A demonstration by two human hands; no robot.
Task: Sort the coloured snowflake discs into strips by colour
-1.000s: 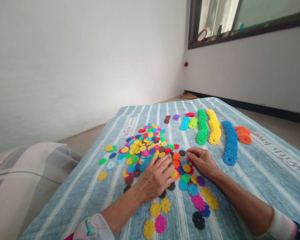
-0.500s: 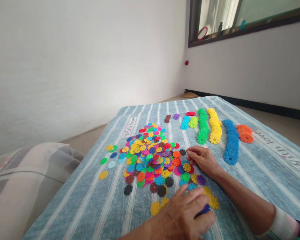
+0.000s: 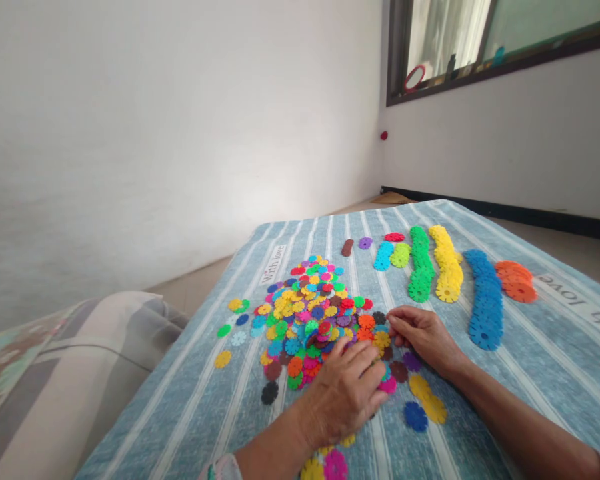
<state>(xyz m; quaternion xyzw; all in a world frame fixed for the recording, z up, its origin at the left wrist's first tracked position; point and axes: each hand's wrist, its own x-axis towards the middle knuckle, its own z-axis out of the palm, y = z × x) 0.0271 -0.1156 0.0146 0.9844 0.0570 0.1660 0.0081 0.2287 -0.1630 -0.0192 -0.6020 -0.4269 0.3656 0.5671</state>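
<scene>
Notched plastic discs in many colours form a loose pile (image 3: 300,307) on a striped cloth (image 3: 195,407). My left hand (image 3: 345,390) lies over the pile's near right side, fingers stretched out and partly covering discs. At the pile's right edge is my right hand (image 3: 425,337), thumb and fingers pinched together beside a black disc (image 3: 379,318); whether anything is between the fingertips I cannot make out. Near it are a purple disc (image 3: 413,362), yellow discs (image 3: 433,403) and a dark blue disc (image 3: 416,416). A pink disc (image 3: 336,465) lies below my left hand.
Overlapping rows sorted by colour lie at the right: green (image 3: 421,263), yellow (image 3: 446,263), blue (image 3: 486,300) and orange (image 3: 517,280). Smaller groups sit farther back: brown (image 3: 347,247), purple (image 3: 365,243), light blue (image 3: 383,255), lime (image 3: 401,255), red (image 3: 394,237).
My left hand has moved forward onto the pile, uncovering the dark blue disc by the yellow ones. My right hand stays near the black disc. The whole view has shifted slightly.
</scene>
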